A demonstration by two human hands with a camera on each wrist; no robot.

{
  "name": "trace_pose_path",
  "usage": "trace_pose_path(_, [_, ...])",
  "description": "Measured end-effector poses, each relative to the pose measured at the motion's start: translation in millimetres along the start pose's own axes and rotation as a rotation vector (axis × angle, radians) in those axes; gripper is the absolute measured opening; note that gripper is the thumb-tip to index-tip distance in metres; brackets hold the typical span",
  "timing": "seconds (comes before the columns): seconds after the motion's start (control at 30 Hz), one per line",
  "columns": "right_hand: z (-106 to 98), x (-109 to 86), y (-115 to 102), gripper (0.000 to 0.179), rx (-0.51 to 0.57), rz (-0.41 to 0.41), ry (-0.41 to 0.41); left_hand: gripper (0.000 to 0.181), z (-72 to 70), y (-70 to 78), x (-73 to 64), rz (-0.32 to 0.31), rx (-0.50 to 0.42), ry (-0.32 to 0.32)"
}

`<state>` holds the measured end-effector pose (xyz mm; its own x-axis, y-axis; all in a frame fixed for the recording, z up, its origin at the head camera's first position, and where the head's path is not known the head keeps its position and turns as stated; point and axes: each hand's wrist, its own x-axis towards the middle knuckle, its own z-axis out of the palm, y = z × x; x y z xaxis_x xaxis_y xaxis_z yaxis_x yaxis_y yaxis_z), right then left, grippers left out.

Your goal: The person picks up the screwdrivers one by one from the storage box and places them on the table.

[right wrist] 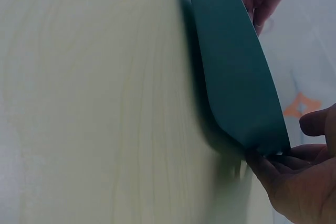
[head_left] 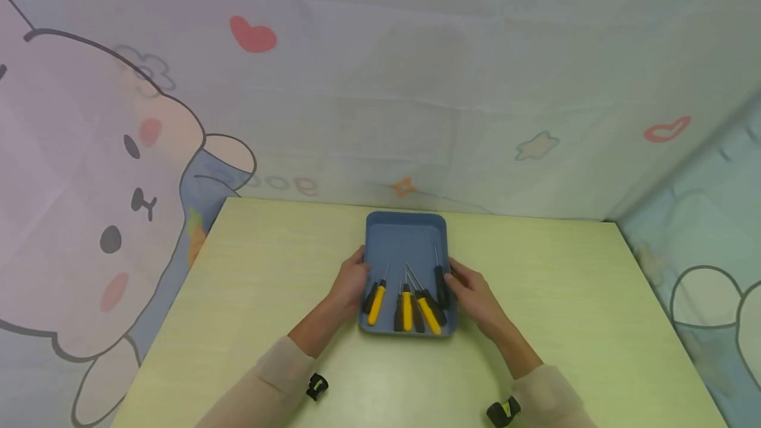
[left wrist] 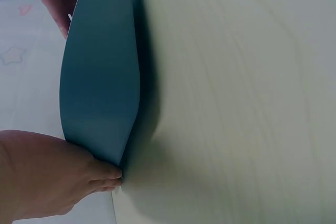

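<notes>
A shallow blue tray point(head_left: 405, 238) lies between the two hands, near the back of the table. Several screwdrivers with black handles point(head_left: 441, 287) and three with yellow handles point(head_left: 407, 311) lie in its near half, shafts pointing away. At the tray's left side the left hand point(head_left: 351, 283) grips the edge. The right hand point(head_left: 480, 296) holds the opposite side, its thumb by the rim. In the left wrist view, the left hand's fingers point(left wrist: 107, 176) meet the lower edge of the tray wall point(left wrist: 100, 72). The right wrist view shows fingers point(right wrist: 262, 171) at the tray's underside.
The pale wood-grain table point(head_left: 273, 243) ends at a fabric backdrop point(head_left: 416, 117) printed with hearts and a cartoon animal. Dark wrist-worn devices point(head_left: 318, 386) show by both sleeves point(head_left: 549, 395). A shadow falls on the table along the tray's near side.
</notes>
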<state>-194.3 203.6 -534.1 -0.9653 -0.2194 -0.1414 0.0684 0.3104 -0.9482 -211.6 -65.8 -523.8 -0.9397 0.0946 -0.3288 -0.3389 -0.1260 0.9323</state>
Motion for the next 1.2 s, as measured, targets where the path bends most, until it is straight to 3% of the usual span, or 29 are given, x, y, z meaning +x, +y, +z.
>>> trace_pose_path(0.67, [-2.7, -0.8, 10.8, 0.064, -0.090, -0.014, 0.052, 0.070, 10.0, -9.5, 4.4, 0.039, 0.133, 0.018])
trace_pose_path(1.03, [-1.4, -2.0, 13.3, 0.065, -0.093, -0.034, 0.033, 0.071, 12.1, -15.0, 2.3, 0.042, 0.202, 0.060])
trace_pose_path(1.2, [-3.1, -2.4, 12.7, 0.065, -0.146, -0.028, 0.046, 0.072, 14.7, -17.1, 3.3, 0.046, 0.234, 0.067])
